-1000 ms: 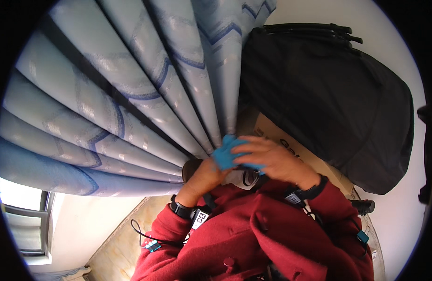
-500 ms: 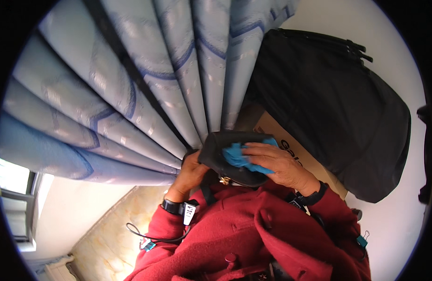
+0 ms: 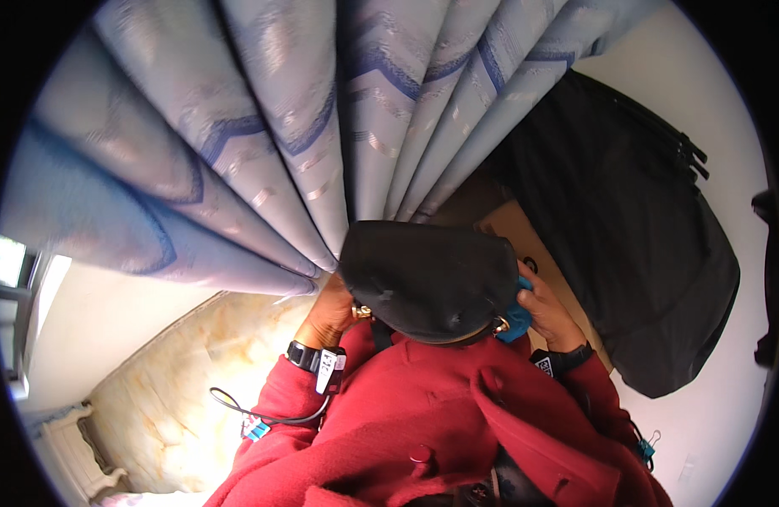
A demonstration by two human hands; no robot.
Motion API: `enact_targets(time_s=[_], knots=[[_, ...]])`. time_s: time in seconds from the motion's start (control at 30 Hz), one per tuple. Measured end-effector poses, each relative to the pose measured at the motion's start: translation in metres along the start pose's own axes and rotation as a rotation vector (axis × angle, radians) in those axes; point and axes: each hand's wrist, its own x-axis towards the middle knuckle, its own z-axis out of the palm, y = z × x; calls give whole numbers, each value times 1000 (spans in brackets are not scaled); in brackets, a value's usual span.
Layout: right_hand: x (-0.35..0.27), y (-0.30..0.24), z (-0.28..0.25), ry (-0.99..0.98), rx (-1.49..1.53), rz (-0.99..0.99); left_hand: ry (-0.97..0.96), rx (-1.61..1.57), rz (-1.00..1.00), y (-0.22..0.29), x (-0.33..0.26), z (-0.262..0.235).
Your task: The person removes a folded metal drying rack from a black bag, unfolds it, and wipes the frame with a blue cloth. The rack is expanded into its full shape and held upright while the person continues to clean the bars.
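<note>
Head view: left hand gripped black bag; right hand pressed blue cloth against it; bag risked slipping under hard wiping.

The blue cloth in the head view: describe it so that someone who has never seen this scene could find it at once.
Start at the pleated blue curtain filling the upper picture and follow its folds down to the black handbag held in front of the red coat. At the bag's right edge, the right hand presses the blue cloth against it. It is the only bright turquoise patch there, between black bag and hand.
</note>
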Motion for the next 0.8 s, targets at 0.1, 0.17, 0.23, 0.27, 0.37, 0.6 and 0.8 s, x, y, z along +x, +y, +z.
enact_targets(time_s=[0.1,0.17,0.23,0.27,0.37,0.6,0.8], knots=[[12,8,6,6,85,39,107,51,-144,-10,17,6],[14,7,5,140,163,136,77,-76,-214,-12,30,6],[14,5,0,157,251,191,13,30,-310,-9,39,6],[13,7,-2,243,260,193,10,140,-350,-8,44,10],[-1,12,-16,386,211,290,-37,617,-214,1,57,33],[-71,40,-64,375,33,239,-654,1565,403,-17,49,134],[-101,47,-73,329,-14,205,-763,1618,222,-64,33,160]])
